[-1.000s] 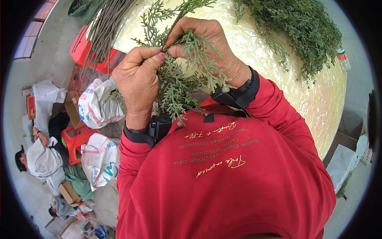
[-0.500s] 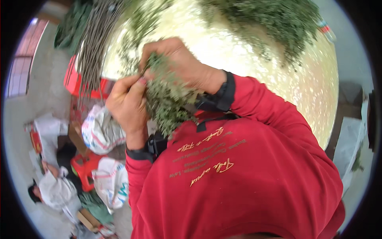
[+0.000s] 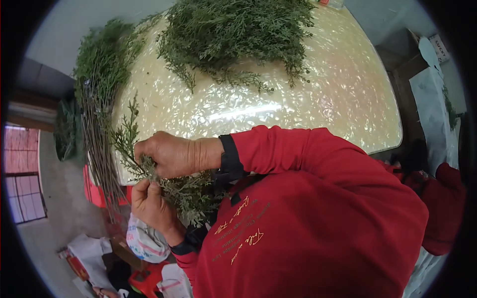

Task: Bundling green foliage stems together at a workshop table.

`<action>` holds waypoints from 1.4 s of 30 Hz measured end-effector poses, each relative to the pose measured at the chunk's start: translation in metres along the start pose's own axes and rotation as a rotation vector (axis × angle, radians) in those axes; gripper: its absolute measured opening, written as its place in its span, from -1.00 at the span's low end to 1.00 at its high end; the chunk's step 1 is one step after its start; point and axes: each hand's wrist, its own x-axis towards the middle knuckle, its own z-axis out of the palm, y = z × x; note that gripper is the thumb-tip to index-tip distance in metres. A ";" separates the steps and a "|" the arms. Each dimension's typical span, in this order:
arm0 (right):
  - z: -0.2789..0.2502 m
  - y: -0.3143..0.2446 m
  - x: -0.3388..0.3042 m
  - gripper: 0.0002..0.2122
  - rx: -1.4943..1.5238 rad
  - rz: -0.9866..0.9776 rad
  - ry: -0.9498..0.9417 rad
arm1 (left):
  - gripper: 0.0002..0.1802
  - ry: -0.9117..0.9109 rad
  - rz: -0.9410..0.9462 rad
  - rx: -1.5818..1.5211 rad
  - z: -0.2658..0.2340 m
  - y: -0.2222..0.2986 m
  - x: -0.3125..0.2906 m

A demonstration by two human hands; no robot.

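Note:
Close to my chest, both hands grip leafy evergreen sprigs point(image 3: 191, 196) whose foliage hangs between my wrists. My left hand point(image 3: 155, 211) pinches the stem end between thumb and fingertips. Just above it, my right hand point(image 3: 174, 155) is closed in a loose fist round the stems. A twig point(image 3: 128, 134) with pointed green tips sticks out past the right hand's knuckles; whether it joins the held sprigs is hidden. Across the table point(image 3: 333, 99) lies a thick heap of evergreen branches point(image 3: 238, 39).
At the table's left edge lies a bundle of long bare-stemmed evergreen stalks point(image 3: 102, 109), stems overhanging. Below it are a red plastic stool point(image 3: 94, 191) and a white printed sack point(image 3: 146, 241). Another person's arm point(image 3: 104, 292) shows at lower left. Red cloth point(image 3: 444, 213) hangs at right.
The whole view has shifted, so the heap and the stalk bundle show more fully. My hands now appear lower and further left, still gripping the sprigs.

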 end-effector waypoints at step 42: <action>-0.085 -0.007 0.006 -0.83 0.699 0.018 -0.374 | -0.89 0.282 0.810 0.844 0.002 0.023 0.036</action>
